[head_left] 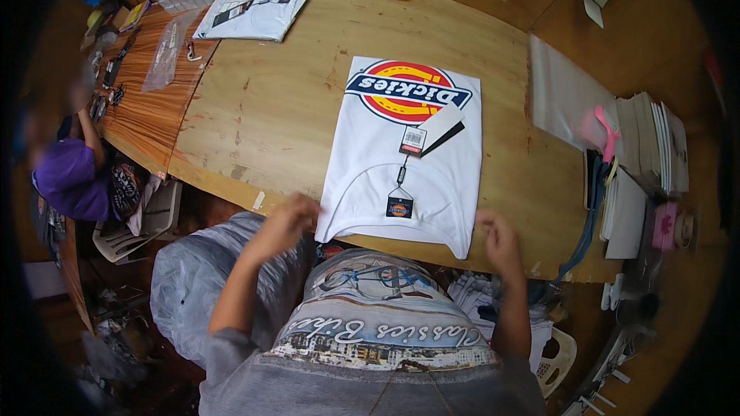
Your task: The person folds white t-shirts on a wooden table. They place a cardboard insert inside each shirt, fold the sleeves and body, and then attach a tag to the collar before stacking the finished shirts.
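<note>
Left hand (293,219) and right hand (499,237) half-curled beside folded shirt (370,139), grip indeterminable, collar (362,228) nearest the person (385,370), long axis fore-and-aft

It looked like a garment-packing workshop: a folded, tagged T-shirt (376,145) lay at the near edge of the table (266,108), bagged clothing (266,1) by its far left corner, clear plastic sheeting (553,85) along its right edge.

A person in purple (73,179) appears at nine o'clock, a grey plastic sack (202,281) bulges at eight, pink-handled scissors (609,135) sit near three, and a pale plastic chair (568,350) shows between four and five o'clock.
</note>
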`<action>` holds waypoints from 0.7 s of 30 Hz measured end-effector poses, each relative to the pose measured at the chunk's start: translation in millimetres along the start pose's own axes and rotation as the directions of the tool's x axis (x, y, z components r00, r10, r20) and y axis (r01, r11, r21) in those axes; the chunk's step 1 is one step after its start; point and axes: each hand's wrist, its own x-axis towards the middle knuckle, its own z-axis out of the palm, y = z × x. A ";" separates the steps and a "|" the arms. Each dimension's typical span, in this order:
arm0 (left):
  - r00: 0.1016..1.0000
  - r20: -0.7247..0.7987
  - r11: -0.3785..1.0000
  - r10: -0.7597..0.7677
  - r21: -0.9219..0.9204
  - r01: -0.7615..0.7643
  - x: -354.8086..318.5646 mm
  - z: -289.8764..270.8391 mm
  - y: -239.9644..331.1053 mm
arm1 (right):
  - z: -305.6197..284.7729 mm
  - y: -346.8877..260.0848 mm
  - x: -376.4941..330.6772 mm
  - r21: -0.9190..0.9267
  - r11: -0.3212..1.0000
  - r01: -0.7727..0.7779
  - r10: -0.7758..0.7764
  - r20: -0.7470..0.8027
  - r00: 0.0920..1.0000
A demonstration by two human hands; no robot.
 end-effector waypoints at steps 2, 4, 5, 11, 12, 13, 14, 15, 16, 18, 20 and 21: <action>0.939 -0.300 0.986 -0.169 -0.041 0.164 32.6 0.6 -17.3 | 7.2 13.6 31.0 0.197 0.948 -0.249 0.286 -0.186 0.940; 0.896 -0.399 0.981 -0.193 -0.107 0.163 77.8 2.2 -17.9 | 12.6 18.4 72.4 0.205 0.958 -0.201 0.259 -0.312 0.914; 0.883 -0.454 0.993 -0.114 -0.041 0.108 97.9 5.1 -23.4 | 16.1 21.2 88.6 0.177 0.977 -0.120 0.177 -0.349 0.920; 0.908 -0.235 0.931 -0.346 -0.205 0.302 131.4 -6.3 -6.6 | 28.7 14.8 125.9 0.249 0.916 -0.314 0.359 -0.158 0.920; 0.907 -0.188 0.891 -0.376 -0.341 0.299 132.8 -8.5 -7.8 | 29.8 17.1 126.9 0.456 0.838 -0.299 0.391 -0.120 0.913; 0.907 -0.137 0.833 -0.398 -0.469 0.295 134.6 -10.9 -10.2 | 30.2 19.1 127.8 0.640 0.718 -0.273 0.413 -0.075 0.908; 0.906 -0.081 0.755 -0.415 -0.586 0.293 135.4 -10.8 -14.3 | 31.7 21.3 127.3 0.793 0.559 -0.242 0.427 -0.025 0.904; 0.906 -0.106 0.760 -0.410 -0.589 0.275 134.6 -7.5 -22.4 | 33.7 24.0 127.3 0.776 0.576 -0.257 0.421 -0.012 0.907; 0.905 -0.133 0.765 -0.405 -0.592 0.256 133.2 -1.2 -33.8 | 35.4 27.7 127.4 0.759 0.592 -0.270 0.414 0.000 0.910; 0.903 -0.258 0.848 -0.343 -0.499 0.180 124.7 7.7 -38.9 | 32.6 26.7 124.4 0.657 0.693 -0.296 0.399 -0.008 0.917; 0.878 -0.439 0.960 -0.190 -0.272 0.072 97.4 16.2 -31.3 | 22.9 13.6 106.8 0.463 0.831 -0.308 0.368 -0.043 0.929; 0.882 -0.414 0.974 -0.225 -0.116 0.194 81.0 16.7 -18.5 | 15.3 6.7 94.3 0.425 0.824 -0.376 0.413 0.005 0.911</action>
